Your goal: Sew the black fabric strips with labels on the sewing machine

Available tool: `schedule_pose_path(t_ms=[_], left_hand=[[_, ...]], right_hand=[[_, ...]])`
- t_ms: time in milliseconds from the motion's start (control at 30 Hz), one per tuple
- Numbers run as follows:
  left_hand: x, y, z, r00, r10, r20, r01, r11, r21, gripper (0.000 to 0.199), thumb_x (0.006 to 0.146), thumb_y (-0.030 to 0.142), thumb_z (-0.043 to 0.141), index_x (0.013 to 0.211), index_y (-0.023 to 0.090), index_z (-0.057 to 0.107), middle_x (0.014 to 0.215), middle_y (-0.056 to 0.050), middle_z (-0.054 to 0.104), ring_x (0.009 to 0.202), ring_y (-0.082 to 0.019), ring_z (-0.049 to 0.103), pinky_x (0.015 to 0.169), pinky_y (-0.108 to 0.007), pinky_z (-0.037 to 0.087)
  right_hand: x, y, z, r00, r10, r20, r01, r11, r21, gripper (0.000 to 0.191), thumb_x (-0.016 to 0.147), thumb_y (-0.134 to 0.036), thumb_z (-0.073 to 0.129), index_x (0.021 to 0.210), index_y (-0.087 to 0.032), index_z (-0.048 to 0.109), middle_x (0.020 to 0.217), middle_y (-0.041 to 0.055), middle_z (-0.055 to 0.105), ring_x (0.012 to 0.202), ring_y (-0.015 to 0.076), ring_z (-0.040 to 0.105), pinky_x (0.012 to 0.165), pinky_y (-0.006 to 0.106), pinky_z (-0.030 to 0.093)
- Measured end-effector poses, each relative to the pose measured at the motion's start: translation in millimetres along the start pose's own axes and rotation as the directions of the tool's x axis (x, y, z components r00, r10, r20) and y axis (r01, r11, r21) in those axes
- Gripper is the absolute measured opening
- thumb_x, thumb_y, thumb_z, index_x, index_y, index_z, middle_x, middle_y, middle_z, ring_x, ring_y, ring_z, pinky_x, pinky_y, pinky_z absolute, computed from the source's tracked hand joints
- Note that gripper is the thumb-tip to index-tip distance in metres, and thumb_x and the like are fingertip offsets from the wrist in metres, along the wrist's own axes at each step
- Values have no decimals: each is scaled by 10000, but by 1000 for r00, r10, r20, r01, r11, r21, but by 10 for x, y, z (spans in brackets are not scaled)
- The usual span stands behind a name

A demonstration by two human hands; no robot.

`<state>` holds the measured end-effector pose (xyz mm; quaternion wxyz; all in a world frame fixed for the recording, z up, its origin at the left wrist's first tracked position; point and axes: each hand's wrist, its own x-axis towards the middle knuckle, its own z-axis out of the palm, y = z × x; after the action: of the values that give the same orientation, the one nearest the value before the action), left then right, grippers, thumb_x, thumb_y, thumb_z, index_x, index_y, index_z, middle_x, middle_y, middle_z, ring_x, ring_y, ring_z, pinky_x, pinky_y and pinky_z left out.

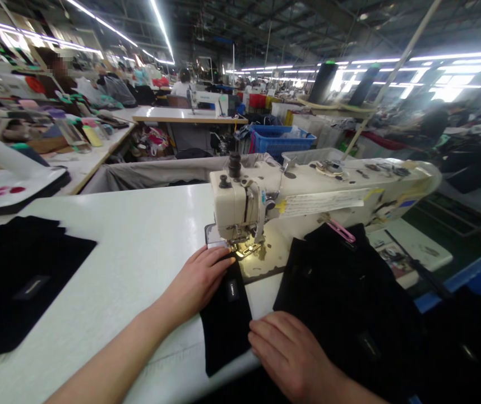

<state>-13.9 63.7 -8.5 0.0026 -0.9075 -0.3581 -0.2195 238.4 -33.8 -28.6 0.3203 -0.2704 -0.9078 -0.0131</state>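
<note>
on the near side of the sewing machine (299,180) lies a black fabric piece (226,328), likely light and limp, best held flat by its edges; left hand (196,280) rests across its far end, fingers outstretched; right hand (288,350) curls at its right edge, grip unclear

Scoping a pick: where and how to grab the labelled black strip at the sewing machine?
Likely best: pinch the near end of the black strip, coming from the person's side. It lies flat, with that end's corner uncovered, while the far end is partly under the left hand, close to the sewing machine. The label sits clear of that grip.
</note>
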Motion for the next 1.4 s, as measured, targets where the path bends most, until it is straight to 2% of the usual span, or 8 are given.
schedule_pose_path(t_ms=[300, 400, 567, 800, 1400], left_hand=[[-5, -11, 19, 1000, -17, 6, 17, 1000, -4, 335, 979, 145, 433, 1257, 182, 618, 1330, -116, 634, 1255, -252, 573, 1052, -510, 479], [-1, 5, 23, 998, -60, -10, 60, 998, -18, 325, 989, 175, 436, 1274, 177, 592, 1330, -119, 630, 1234, -248, 588, 1061, -507, 480], [12, 40, 1, 988, -148, -35, 146, 988, -46, 267, 967, 204, 486, 1197, 161, 616, 1310, -137, 611, 1178, -258, 604, 1007, -460, 530], [3, 12, 21, 996, -86, -22, 86, 996, -4, 304, 983, 200, 462, 1237, 177, 627, 1323, -113, 631, 1205, -256, 589, 1043, -493, 492], [10, 22, 6, 995, -99, 28, 98, 994, 50, 335, 1006, 223, 420, 1268, 173, 621, 1330, -114, 647, 1246, -259, 580, 1061, -517, 469]], right_hand=[[7, 2, -3, 1000, 9, 9, -9, 1000, 5, 241, 1001, -134, 441, 1112, -105, 653, 1069, 97, 721, 965, 199, 616, 897, 348, 504], [-5, 1, 5, 1000, 9, 20, -9, 1000, -3, 246, 999, -135, 441, 1132, -112, 647, 1065, 104, 724, 967, 196, 623, 903, 346, 510], [-16, -3, 13, 1000, 9, 20, -9, 1000, -2, 252, 998, -133, 442, 1138, -113, 651, 1078, 99, 723, 974, 198, 622, 912, 346, 509], [-14, 7, 14, 1000, 5, 25, -5, 1000, 4, 238, 995, -132, 457, 1128, -106, 653, 1076, 101, 718, 973, 197, 618, 909, 346, 500], [-8, -4, -1, 999, 21, 45, -22, 1000, 21, 229, 990, -126, 470, 1136, -105, 645, 1091, 95, 710, 982, 199, 612, 919, 348, 498]])
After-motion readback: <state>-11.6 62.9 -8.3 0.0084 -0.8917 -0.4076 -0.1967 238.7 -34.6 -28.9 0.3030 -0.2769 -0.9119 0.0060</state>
